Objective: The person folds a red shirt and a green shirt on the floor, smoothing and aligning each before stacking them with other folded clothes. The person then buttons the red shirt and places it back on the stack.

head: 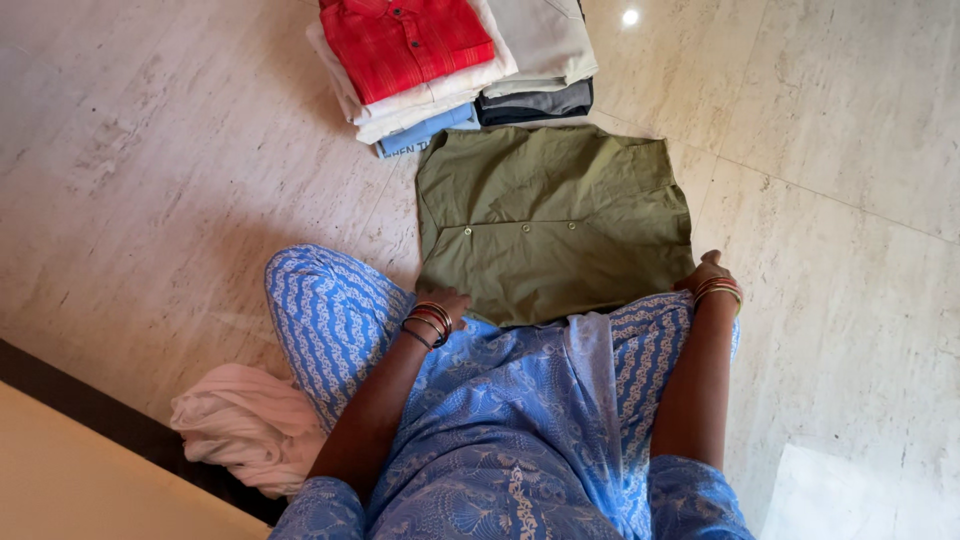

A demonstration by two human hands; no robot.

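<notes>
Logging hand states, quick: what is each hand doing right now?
Left hand: on the near left corner of the olive green shirt; grip cannot be told.
Right hand: at the shirt's near right corner; grip cannot be told.

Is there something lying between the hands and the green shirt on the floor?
Nothing visible does. The left hand and the right hand each rest at a near corner of the green shirt. The pile of folded clothes lies beyond its far edge.

My left hand (447, 302) and right hand (706, 273) grip the near corners of a folded olive shirt (555, 215) on the marble floor (170, 170). A stack of folded clothes (445, 65) lies just beyond it.
</notes>
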